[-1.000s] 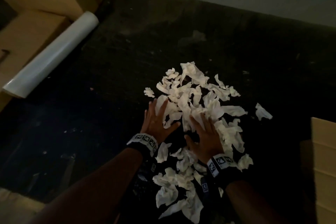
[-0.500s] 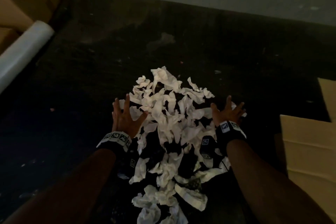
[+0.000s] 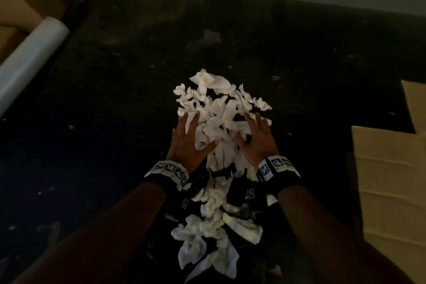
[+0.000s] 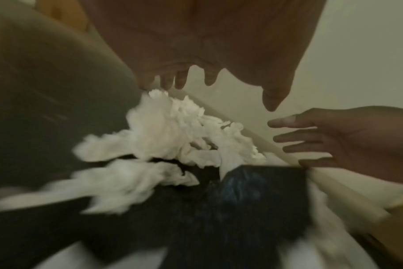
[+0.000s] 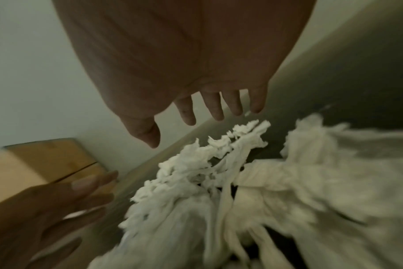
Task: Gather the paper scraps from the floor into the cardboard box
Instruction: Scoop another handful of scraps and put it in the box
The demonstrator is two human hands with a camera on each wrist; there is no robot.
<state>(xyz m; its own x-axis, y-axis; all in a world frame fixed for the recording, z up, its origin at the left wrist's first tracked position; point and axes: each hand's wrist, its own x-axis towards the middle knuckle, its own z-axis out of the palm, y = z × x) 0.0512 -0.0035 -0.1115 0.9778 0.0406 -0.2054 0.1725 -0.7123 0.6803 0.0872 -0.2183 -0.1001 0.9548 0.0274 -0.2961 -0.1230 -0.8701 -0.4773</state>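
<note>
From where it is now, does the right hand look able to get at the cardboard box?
Probably yes. The right hand lies open on the paper scraps, holding nothing, and the cardboard box sits on its own side with only bare dark floor between.

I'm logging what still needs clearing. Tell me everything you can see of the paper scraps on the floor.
The paper scraps are white, crumpled, torn pieces, thin like tissue, lying in a loose heap on the dark floor, trailing back between the forearms. The left hand and right hand rest spread on the heap's sides. None are visibly in the cardboard box to the right.
</note>
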